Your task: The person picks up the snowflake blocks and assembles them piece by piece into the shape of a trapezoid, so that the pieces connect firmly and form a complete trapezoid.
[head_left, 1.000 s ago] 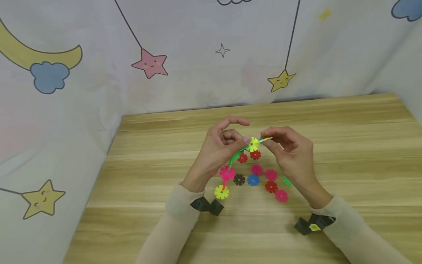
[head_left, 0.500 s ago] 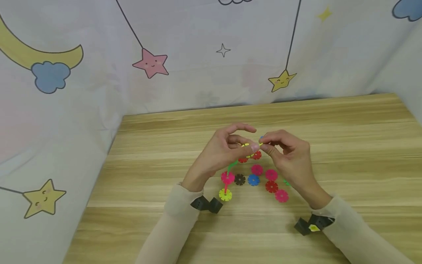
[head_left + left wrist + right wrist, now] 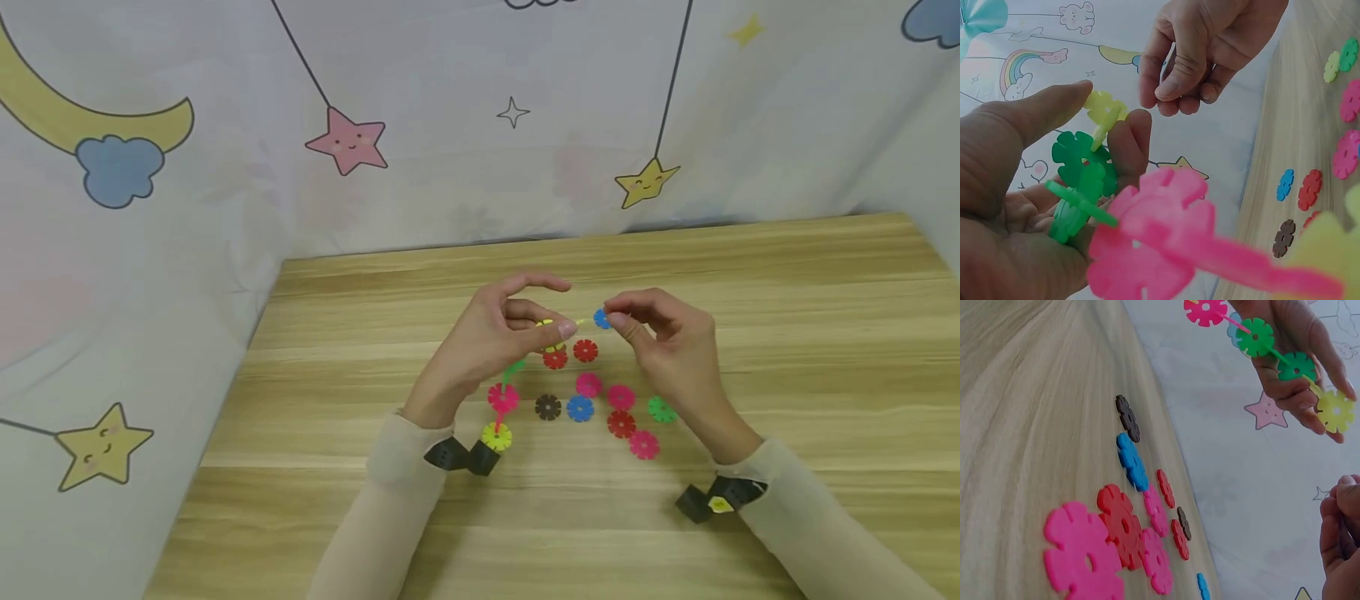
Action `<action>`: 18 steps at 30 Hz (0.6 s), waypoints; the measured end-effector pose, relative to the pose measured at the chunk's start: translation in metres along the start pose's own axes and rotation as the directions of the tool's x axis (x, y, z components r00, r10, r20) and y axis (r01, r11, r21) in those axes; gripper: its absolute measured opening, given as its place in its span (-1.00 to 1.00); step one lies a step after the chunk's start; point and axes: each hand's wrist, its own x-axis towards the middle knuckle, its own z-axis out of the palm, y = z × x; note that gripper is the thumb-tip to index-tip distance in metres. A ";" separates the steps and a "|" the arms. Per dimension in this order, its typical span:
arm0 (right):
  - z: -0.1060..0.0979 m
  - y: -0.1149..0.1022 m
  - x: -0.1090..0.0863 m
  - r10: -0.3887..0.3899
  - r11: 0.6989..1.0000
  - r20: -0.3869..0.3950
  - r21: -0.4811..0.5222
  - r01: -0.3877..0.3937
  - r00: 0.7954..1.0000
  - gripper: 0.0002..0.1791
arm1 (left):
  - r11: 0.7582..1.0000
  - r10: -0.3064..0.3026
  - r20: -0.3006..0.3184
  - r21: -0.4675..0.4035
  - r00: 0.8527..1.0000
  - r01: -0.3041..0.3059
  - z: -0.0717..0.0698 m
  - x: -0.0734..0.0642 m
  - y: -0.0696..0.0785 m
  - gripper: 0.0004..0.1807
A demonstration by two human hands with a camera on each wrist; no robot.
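My left hand (image 3: 502,333) pinches one end of a chain of slotted flower-shaped plastic discs. In the left wrist view its fingertips touch a yellow disc (image 3: 1107,106); a second yellow disc joins it edge-on. Green discs (image 3: 1079,156) follow, then pink discs (image 3: 1147,244), and a blurred yellow disc (image 3: 1329,256) forms the far end. The chain hangs down beside the left wrist in the head view. My right hand (image 3: 667,342) is just right of the chain's yellow end, apart from it. Its fingers are loosely curled, with nothing showing between them.
Loose discs lie on the wooden table (image 3: 375,333): a blue disc (image 3: 602,318) behind the right fingertips, red discs (image 3: 586,351), a dark brown disc (image 3: 548,407), another blue disc (image 3: 580,408), several pink discs (image 3: 644,444) and a green disc (image 3: 662,409). A printed curtain (image 3: 450,183) stands behind.
The right fingers have let go of the yellow disc at the chain's end and moved slightly right. The left hand has turned the chain and drawn back left with it.
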 end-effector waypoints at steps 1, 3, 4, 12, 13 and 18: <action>-0.001 0.001 0.000 0.013 1.000 0.001 -0.014 -0.013 1.000 -0.79 | 1.000 0.001 -0.001 -0.002 1.000 -0.001 0.000 0.000 0.000 -0.53; -0.004 0.004 0.001 0.039 0.999 -0.002 -0.026 -0.039 0.999 -0.80 | 1.000 0.007 0.000 -0.007 1.000 -0.007 -0.001 0.000 0.000 -0.52; -0.006 0.004 0.001 0.049 0.998 -0.005 -0.033 -0.049 0.999 -0.80 | 1.000 0.012 0.002 -0.009 1.000 -0.012 -0.001 0.000 0.000 -0.52; -0.032 0.018 -0.005 0.154 0.985 -0.007 -0.082 -0.154 0.988 -0.85 | 0.999 0.034 0.013 -0.016 0.999 -0.034 -0.002 0.000 -0.001 -0.51; -0.036 0.022 -0.008 0.171 0.981 -0.002 -0.094 -0.171 0.985 -0.85 | 0.999 0.035 0.014 -0.015 0.999 -0.035 -0.002 0.000 -0.002 -0.51; -0.057 0.036 -0.022 0.274 0.951 0.038 -0.158 -0.265 0.961 -0.83 | 0.999 0.043 0.020 -0.019 0.999 -0.042 -0.001 0.000 -0.002 -0.50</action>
